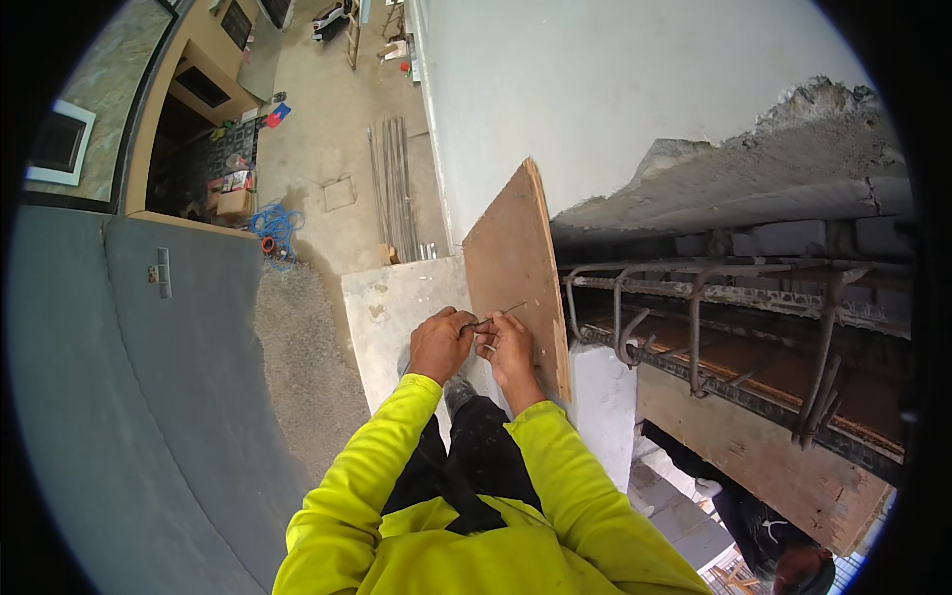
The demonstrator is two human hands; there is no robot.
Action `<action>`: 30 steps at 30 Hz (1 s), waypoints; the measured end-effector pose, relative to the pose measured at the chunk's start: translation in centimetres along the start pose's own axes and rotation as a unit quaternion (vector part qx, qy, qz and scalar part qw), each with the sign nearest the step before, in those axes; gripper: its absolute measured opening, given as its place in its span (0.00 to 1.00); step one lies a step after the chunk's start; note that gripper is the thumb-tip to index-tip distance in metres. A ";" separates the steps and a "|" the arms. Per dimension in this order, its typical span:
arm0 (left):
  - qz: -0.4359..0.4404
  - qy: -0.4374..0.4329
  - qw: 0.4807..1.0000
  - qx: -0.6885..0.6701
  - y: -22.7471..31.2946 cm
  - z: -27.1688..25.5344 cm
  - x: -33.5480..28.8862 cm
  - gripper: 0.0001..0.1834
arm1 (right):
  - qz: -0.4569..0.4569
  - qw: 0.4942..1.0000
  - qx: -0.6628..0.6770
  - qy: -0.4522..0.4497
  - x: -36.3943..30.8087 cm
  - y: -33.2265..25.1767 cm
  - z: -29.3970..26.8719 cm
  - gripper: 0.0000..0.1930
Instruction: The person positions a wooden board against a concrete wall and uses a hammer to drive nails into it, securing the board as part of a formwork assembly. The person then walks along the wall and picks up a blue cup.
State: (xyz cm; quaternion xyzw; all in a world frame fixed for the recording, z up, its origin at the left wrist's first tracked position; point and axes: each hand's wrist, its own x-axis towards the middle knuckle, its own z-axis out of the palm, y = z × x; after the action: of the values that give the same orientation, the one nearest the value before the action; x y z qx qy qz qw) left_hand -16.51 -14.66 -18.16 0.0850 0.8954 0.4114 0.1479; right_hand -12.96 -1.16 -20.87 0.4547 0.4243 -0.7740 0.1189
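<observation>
A thin dark rod (482,322), perhaps a wire or a nail, is between the two hands in front of the body, above the wearer's feet. Its long axis runs slantwise, from the left hand up and rightward, with the free tip beyond the right hand and pointing toward the upper right. It is small and partly covered, so its exact kind and full length cannot be told. The left hand (439,345) is curled, back uppermost, its fingers clamped on the lower end; the right hand (509,355) pinches the rod between thumb and fingers farther along.

The brown wooden board (511,268) lies behind the tip and just beside the right hand. Its long axis runs from top to bottom with a slight rightward lean, and its raw right edge bounds the room on that side. Past that edge, a rebar cage (699,307) stretches rightward beneath the broken lower edge of a pale wall (595,99).

Leftward is more open room: a bare stretch of pale slab (397,297), then its left edge and the lower ground. Long metal bars (392,188) lie beyond its far edge. Another person (764,540) is at the lower right.
</observation>
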 end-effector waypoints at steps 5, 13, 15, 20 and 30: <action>0.029 -0.019 0.999 0.000 0.0 0.6 1.6 0.07 | -0.032 0.998 0.041 0.036 0.3 0.1 0.6 0.10; 0.065 -0.056 0.995 -0.047 0.0 2.1 4.4 0.06 | -0.270 0.938 -0.219 -0.002 -14.5 -3.9 -1.6 0.09; 0.054 -0.076 0.991 -0.096 0.0 3.1 5.1 0.07 | -0.426 0.861 -0.271 0.059 -18.0 -5.7 -3.9 0.08; 0.052 -0.072 0.984 -0.155 0.0 6.2 6.2 0.08 | -0.451 0.846 -0.219 0.179 -18.4 -9.4 -7.2 0.14; 0.030 -0.070 0.977 -0.197 -0.3 8.5 6.4 0.06 | -0.368 0.746 -0.516 0.204 -18.9 -12.0 -4.6 0.14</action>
State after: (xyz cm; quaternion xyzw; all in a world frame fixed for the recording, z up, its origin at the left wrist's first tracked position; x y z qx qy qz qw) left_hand -19.73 -7.07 -24.88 0.1092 0.7810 0.5773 0.2118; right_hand -6.49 5.94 -0.14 0.2797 0.9076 -0.3094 -0.0486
